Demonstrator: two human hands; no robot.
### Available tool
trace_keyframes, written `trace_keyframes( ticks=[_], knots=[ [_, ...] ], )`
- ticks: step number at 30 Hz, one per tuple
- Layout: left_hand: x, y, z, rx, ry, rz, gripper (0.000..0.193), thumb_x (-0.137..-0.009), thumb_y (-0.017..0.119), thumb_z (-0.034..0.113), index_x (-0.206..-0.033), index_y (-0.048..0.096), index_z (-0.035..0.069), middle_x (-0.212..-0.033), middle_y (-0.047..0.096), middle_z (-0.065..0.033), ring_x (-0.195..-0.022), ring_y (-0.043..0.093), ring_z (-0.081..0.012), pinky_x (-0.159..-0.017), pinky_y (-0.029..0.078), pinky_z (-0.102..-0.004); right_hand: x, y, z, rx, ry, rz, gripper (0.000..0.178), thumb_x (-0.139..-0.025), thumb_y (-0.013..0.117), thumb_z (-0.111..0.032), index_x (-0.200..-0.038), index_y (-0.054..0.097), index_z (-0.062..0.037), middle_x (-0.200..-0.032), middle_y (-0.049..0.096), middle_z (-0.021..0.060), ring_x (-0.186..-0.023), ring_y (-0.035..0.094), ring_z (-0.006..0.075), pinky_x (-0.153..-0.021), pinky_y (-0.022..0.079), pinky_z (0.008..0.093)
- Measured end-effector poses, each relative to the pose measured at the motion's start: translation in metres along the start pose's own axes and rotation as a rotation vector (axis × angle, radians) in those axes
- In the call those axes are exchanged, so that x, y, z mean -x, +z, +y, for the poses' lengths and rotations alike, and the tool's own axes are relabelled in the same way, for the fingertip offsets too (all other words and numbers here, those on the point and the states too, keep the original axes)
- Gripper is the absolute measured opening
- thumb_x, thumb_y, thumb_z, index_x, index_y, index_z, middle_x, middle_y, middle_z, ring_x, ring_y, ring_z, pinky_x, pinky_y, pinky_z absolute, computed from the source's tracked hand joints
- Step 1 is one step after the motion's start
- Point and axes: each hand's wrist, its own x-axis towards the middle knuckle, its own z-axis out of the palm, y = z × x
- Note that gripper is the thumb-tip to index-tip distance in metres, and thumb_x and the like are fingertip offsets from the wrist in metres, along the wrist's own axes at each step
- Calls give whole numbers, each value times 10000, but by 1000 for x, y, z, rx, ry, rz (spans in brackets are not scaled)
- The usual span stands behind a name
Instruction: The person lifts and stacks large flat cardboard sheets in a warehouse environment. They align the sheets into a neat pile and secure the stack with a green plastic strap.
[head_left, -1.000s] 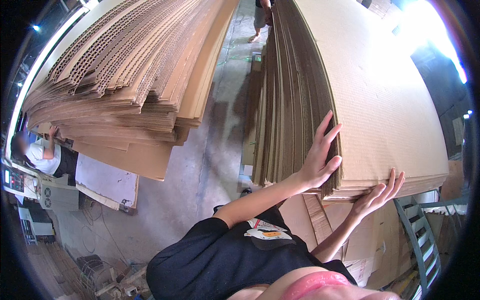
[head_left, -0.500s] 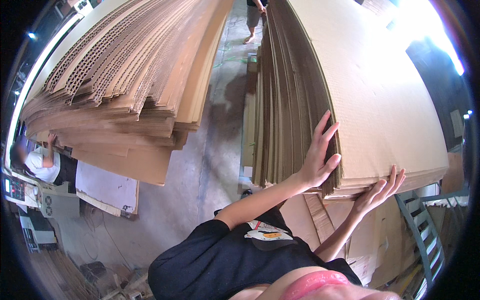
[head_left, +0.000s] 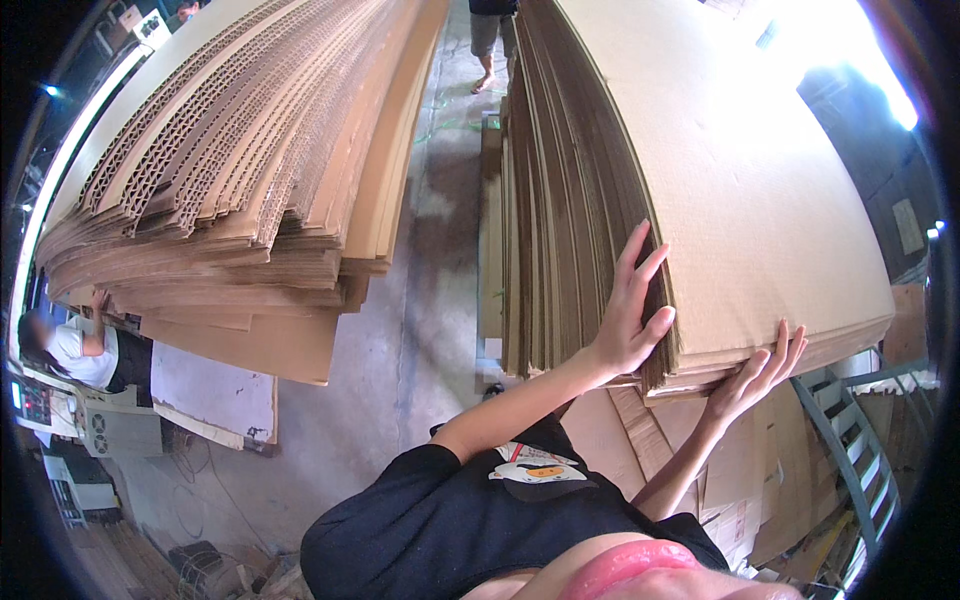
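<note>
A tall stack of large brown cardboard sheets (head_left: 770, 250) stands in front of me on the right. My left hand (head_left: 635, 310) lies against the stack's left side near its front corner, fingers spread and thumb apart. Along the near edge, my right hand (head_left: 755, 382) rests with stretched fingers, their tips reaching the edge of the upper sheets. Both palms press on the cardboard from outside, and neither hand is closed round a sheet.
Another high stack of corrugated cardboard (head_left: 230, 180) rises on the left across a concrete aisle (head_left: 390, 330). A person (head_left: 485, 50) stands at the aisle's far end. Another person (head_left: 85, 350) is at the left beside a machine (head_left: 115, 425). Metal steps (head_left: 850, 450) stand at the right.
The view has shifted slightly, so both stacks sit a little further left in it. My hands keep their places on the right stack. At the far end, the person's hand has left the view.
</note>
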Motion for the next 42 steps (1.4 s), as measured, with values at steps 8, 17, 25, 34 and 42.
trace_keyframes(
  ticks=[8, 17, 25, 34, 42],
  knots=[
    [1, 0, -2, -11, 2, 0, 759, -1017, 418, 589, -1538, 299, 51, -1621, 84, -281, -1502, 144, -445, -1197, 183, -558, 1, 1, -2, -3, 32, 4, 599, -1056, 320, -514, -1413, 544, -89, -1581, 367, 154, -1504, 238, 362, -1211, 168, 586],
    [2, 0, -3, 3, -3, 4, 758, -1014, 418, 596, -1539, 305, 61, -1620, 86, -280, -1495, 175, -443, -1189, 212, -560, 2, 2, -2, 0, 35, 8, 602, -1058, 317, -516, -1422, 537, -90, -1583, 365, 152, -1504, 241, 357, -1211, 171, 583],
    [2, -2, -2, -7, -11, 2, 760, -1013, 420, 598, -1541, 307, 64, -1619, 95, -278, -1496, 182, -438, -1189, 220, -548, 1, 2, -2, -2, 30, 7, 609, -1056, 311, -522, -1431, 528, -94, -1581, 368, 147, -1506, 237, 351, -1214, 168, 583],
    [2, -1, -2, -5, -11, 6, 754, -1015, 419, 596, -1540, 312, 65, -1620, 93, -275, -1496, 186, -435, -1189, 221, -552, 1, 2, -3, 1, 34, 4, 622, -1050, 308, -540, -1431, 527, -100, -1578, 373, 140, -1508, 236, 347, -1214, 165, 589],
    [3, 0, -4, -6, -3, 12, 753, -1014, 420, 595, -1536, 320, 61, -1617, 108, -276, -1495, 189, -435, -1189, 222, -551, 1, 2, -2, 1, 35, 11, 619, -1047, 314, -543, -1427, 535, -108, -1582, 369, 134, -1508, 238, 343, -1216, 173, 582]
  ],
)
